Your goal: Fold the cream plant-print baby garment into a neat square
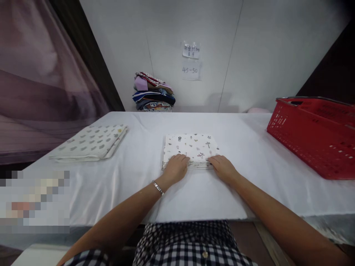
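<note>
A folded white cloth (191, 146) with small printed motifs, palm trees among them, lies in the middle of the white-covered table. Its stacked layers show along the near edge. My left hand (176, 169) grips that edge near its left corner, fingers together on top. At the right corner my right hand (222, 168) holds the same edge, fingers bent over it. Both thumbs are mostly hidden. On the left wrist sits a silver bracelet (157, 187).
Another folded cloth (88, 142) with grey prints lies on the table's left side. A red perforated basket (313, 136) stands at the right. Behind the table rises a pile of folded fabrics (154, 92) against the wall, beside paper signs (190, 70). A blurred patch covers the lower left.
</note>
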A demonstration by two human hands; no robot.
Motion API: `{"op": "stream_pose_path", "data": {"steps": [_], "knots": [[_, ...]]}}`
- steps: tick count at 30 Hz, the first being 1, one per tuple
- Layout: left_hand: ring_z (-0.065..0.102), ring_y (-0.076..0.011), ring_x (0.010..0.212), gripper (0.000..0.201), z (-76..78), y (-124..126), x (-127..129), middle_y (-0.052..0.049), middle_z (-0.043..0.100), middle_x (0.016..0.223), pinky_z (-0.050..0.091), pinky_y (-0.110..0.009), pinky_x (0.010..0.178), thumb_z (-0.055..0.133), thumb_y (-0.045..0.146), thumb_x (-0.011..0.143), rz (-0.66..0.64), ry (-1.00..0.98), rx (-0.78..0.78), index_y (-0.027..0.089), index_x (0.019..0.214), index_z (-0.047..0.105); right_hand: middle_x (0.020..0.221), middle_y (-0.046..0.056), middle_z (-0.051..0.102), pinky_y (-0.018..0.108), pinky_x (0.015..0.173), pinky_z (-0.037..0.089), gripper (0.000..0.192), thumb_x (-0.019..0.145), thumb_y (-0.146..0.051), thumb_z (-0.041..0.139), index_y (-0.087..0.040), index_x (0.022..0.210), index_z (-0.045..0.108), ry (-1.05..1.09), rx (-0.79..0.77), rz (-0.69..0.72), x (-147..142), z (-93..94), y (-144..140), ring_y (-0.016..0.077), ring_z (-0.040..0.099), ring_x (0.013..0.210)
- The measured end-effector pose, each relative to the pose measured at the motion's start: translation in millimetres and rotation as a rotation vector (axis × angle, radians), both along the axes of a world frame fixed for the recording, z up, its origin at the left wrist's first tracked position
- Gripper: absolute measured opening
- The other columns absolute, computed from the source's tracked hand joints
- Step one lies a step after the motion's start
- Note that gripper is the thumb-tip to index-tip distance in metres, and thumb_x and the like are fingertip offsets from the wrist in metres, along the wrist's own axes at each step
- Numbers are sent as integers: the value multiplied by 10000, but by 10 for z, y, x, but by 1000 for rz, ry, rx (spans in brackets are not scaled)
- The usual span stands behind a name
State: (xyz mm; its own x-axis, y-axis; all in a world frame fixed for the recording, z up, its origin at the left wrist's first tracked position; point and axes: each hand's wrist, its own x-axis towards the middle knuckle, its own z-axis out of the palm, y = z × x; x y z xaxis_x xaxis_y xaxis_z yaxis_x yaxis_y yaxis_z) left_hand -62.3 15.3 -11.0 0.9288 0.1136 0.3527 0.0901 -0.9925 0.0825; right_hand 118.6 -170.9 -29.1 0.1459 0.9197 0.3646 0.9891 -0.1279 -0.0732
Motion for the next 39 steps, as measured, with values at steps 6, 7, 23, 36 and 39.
{"op": "stream_pose_path", "data": {"steps": [6, 7, 23, 36, 39], "knots": [[516, -205, 934, 150, -81, 156, -250, -65, 602, 965, 410, -359, 805, 476, 196, 863, 48, -57, -22, 188, 976, 573, 1093, 90, 615, 390, 866, 423, 316, 848, -100, 388, -179, 1085, 581, 114, 120, -15, 0, -107, -58, 216, 526, 1018], [517, -203, 934, 145, -89, 186, -294, -64, 606, 964, 409, -357, 812, 477, 217, 872, 52, -68, -24, 188, 972, 578, 1095, 91, 614, 399, 871, 424, 315, 850, -109, 387, -184, 1083, 584, 131, 132, -21, 1, -124, -66, 219, 527, 1025], [522, -177, 919, 232, 35, 118, -105, -43, 630, 952, 409, -353, 808, 410, 272, 923, 30, -114, -154, 202, 956, 628, 951, 59, 648, 343, 804, 449, 299, 910, -263, 389, -219, 910, 685, 303, 67, -38, -143, 273, 215, 188, 560, 894], [545, -173, 815, 134, 82, 78, 12, -17, 634, 799, 434, -326, 734, 546, 221, 832, 94, -45, -378, 203, 762, 660, 847, 30, 620, 288, 744, 434, 175, 804, -165, 499, -208, 776, 666, 435, -26, -112, -107, 246, 291, 171, 555, 850], [541, -155, 799, 136, 66, 56, -1, -5, 632, 782, 424, -312, 744, 553, 188, 823, 105, -103, -406, 201, 729, 650, 832, 38, 612, 302, 749, 434, 197, 840, -174, 453, -202, 780, 639, 423, 78, -68, -136, 208, 245, 175, 545, 839]]}}
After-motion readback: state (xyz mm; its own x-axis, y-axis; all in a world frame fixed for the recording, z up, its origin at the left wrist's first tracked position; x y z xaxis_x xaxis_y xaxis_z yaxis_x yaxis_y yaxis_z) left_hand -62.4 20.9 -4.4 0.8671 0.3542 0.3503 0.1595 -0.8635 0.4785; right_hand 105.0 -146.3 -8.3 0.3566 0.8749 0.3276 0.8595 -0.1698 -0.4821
